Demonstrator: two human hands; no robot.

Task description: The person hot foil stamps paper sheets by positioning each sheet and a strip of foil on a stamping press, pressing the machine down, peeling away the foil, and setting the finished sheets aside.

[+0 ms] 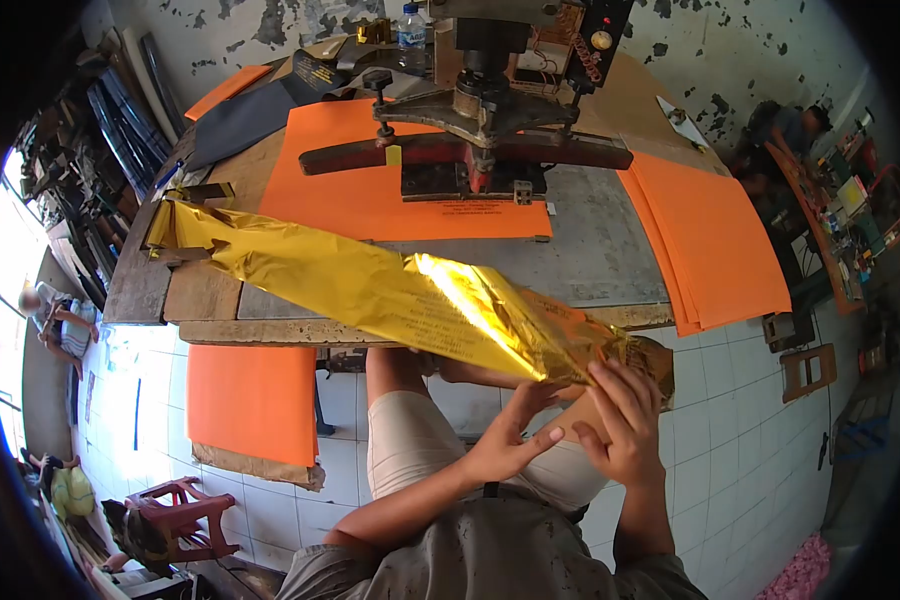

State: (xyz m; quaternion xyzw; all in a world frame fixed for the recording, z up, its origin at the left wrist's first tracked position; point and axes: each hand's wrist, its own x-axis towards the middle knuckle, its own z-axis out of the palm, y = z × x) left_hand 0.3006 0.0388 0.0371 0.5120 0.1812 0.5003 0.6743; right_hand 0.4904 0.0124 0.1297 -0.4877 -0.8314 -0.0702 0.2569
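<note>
A long sheet of shiny gold foil (350, 285), with rows of small print marks, stretches slantwise from the table's left edge to its front right. Its crumpled right end is in my right hand (625, 420), whose fingers lie closed over it. Just left of that, my left hand (510, 437) has its thumb spread apart and its fingertips at the foil's lower edge, partly hidden there. Behind the foil stands a hot stamping press (480, 130). Beneath its head lies an orange sheet (320, 205) with dark printed lines.
A stack of orange sheets (710, 240) overhangs the table's right side. More orange sheets (250, 405) lie below the front left edge. A water bottle (411, 28) stands at the back. A red stool (185, 520) is on the floor; two other people are farther off.
</note>
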